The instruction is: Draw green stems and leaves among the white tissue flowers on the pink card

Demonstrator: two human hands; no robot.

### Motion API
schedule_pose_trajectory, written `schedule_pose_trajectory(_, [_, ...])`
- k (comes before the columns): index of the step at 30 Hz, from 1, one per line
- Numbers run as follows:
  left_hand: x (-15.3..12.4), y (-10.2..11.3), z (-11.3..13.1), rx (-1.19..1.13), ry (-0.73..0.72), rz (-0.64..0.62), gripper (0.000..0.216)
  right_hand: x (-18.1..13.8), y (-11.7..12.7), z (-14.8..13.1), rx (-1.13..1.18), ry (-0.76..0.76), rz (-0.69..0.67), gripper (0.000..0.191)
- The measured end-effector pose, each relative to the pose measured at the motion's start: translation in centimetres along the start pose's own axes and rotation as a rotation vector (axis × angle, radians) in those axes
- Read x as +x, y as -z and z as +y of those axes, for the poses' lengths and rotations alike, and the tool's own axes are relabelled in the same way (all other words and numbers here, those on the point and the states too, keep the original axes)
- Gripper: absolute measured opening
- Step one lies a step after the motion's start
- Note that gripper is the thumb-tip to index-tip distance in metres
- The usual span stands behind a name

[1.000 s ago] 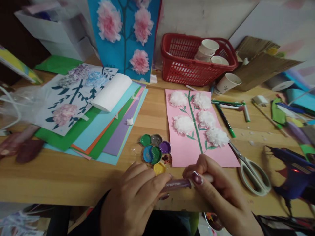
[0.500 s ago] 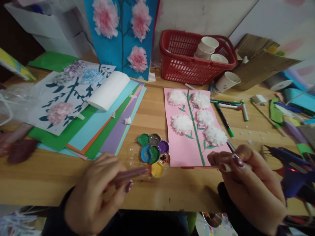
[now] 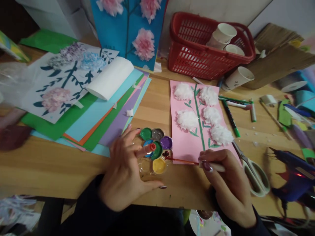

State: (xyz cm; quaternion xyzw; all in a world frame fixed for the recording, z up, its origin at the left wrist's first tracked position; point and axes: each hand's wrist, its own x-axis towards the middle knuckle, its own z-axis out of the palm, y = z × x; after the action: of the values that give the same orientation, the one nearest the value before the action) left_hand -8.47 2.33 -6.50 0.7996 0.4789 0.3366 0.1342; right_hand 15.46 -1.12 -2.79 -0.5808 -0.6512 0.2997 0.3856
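My left hand (image 3: 123, 173) hovers beside the paint palette (image 3: 147, 167), fingers spread and thumb stretched out. What looks like its index finger ends in a bright red tip above the blue and green wells; whether the red is paint or a small object I cannot tell. My right hand (image 3: 226, 183) is closed around a thin paintbrush (image 3: 184, 161) with a pale handle end. The brush's reddish tip lies at the dark red well. Behind my right hand lies a pink sheet (image 3: 182, 144) with a painted green stem and several fluffy white flowers (image 3: 185, 120).
Scissors (image 3: 253, 173) and a blue glue gun (image 3: 292, 177) lie at right, near several markers (image 3: 230, 119). Behind stand a red basket (image 3: 197, 62) with paper cups and a blue flower picture (image 3: 118, 36). Coloured paper (image 3: 115, 131) is stacked at left.
My left hand has moved right and forward over the palette, spreading its fingers. My right hand has moved left, bringing the paintbrush tip to the palette. The scissors have come into clear view.
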Motion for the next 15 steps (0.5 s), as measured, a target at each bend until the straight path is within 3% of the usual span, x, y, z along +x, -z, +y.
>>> schedule_pose_trajectory(15, [0.3, 0.0, -0.2, 0.076, 0.027, -0.049, 0.108, -0.2, -0.9, 0.3, -0.100, 0.039, -0.166, 0.012])
